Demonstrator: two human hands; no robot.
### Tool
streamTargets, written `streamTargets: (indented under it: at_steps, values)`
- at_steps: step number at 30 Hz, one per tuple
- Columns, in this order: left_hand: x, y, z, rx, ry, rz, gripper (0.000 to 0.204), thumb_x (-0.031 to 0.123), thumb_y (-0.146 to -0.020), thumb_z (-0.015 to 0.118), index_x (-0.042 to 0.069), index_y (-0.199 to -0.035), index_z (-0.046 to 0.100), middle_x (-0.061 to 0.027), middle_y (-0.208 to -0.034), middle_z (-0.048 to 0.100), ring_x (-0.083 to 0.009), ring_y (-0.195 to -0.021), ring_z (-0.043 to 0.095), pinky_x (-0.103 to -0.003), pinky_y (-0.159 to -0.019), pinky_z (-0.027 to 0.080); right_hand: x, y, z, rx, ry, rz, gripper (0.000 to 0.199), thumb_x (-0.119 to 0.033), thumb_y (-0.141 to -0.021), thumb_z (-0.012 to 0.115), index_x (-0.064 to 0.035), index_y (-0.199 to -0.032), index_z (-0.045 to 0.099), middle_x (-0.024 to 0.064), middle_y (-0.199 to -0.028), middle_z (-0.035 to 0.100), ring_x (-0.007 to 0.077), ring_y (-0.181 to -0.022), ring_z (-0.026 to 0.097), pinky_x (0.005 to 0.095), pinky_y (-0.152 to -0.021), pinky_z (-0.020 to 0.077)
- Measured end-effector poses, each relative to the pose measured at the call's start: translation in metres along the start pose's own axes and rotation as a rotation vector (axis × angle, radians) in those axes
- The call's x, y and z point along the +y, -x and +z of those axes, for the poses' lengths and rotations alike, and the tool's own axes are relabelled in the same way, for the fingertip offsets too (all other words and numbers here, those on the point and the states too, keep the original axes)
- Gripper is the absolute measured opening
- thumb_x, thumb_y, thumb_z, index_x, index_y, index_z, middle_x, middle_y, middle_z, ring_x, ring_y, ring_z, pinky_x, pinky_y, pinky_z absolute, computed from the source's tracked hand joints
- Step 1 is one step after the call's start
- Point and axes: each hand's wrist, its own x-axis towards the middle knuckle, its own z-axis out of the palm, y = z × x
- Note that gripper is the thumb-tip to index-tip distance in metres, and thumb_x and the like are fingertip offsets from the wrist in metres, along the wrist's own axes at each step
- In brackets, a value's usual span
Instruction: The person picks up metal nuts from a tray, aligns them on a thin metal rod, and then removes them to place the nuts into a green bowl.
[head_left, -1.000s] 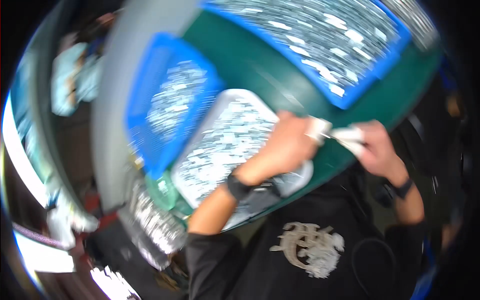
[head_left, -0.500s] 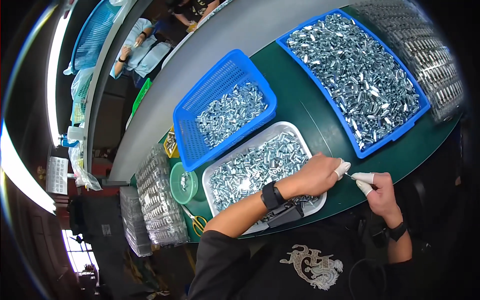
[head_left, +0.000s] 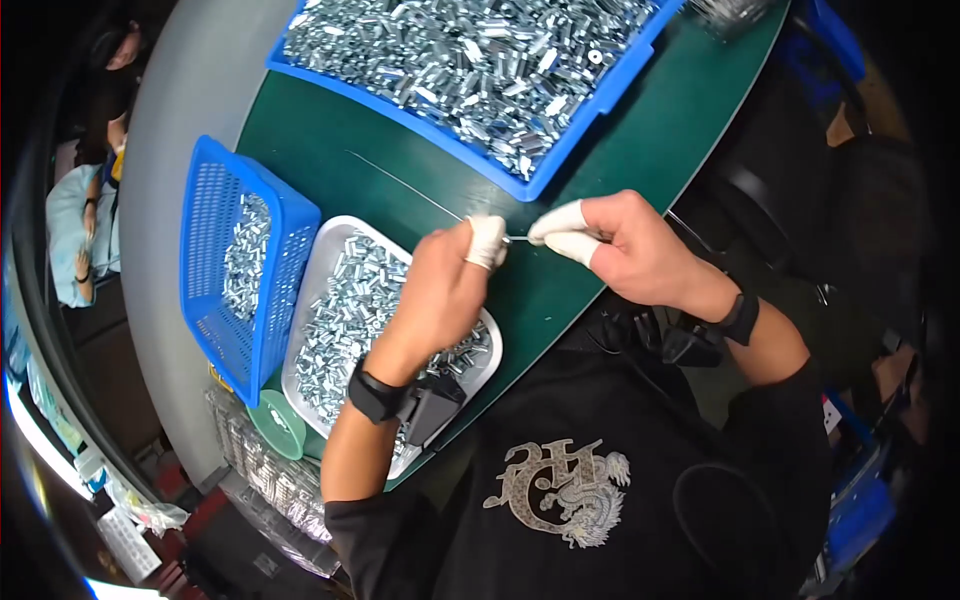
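Observation:
My left hand [head_left: 440, 290] reaches over the grey metal tray [head_left: 300, 300] of small silvery parts, a white cot on its fingertip. It pinches a thin wire [head_left: 400, 183] that lies slanted across the green table [head_left: 340, 150]. My right hand [head_left: 630, 250], with white cots on two fingertips, pinches the wire's near end just right of the left fingers. The fingertips of both hands almost touch. Whether a small part sits on the wire between them is too small to tell. Each wrist wears a black band.
A blue mesh basket [head_left: 210, 210] with silvery parts stands left of the grey tray. A large blue tray [head_left: 560, 150] heaped with the same parts fills the table's far side. A green round lid [head_left: 275, 425] and stacked clear trays [head_left: 260, 470] lie near left. A person [head_left: 85, 220] sits far left.
The view has swung and come closer. Both hands have risen from the grey tray's near corner to the bare green table, and the thin wire now shows between their fingertips.

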Motion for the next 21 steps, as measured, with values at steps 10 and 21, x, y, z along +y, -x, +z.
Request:
streamTargets:
  at_steps: [10,21]
  values:
    - [0.006,-0.001,0.004,-0.050,-0.149,-0.063,0.038,0.024,-0.101,0.045,-0.002,-0.076,0.054,-0.0220,-0.071,0.057,-0.0436,-0.068,0.055,-0.047,-0.060,0.041,0.005,0.004,-0.015,-0.009,0.609,-0.380,0.028,0.003,-0.070,0.062,-0.0031,-0.095,0.073,0.0110,-0.073,0.066,0.0284,-0.054,0.059,0.0326,-0.049,0.0447]
    - [-0.004,0.000,0.009,0.042,0.073,-0.070,0.035,0.024,-0.102,0.044,-0.002,-0.081,0.053,-0.0203,-0.069,0.053,-0.0397,-0.064,0.052,-0.041,-0.060,0.041,0.015,0.008,0.011,0.174,-0.189,-0.021,0.021,0.001,-0.071,0.062,-0.0014,-0.090,0.071,0.0131,-0.074,0.067,0.0286,-0.058,0.063,0.0344,-0.051,0.0472]
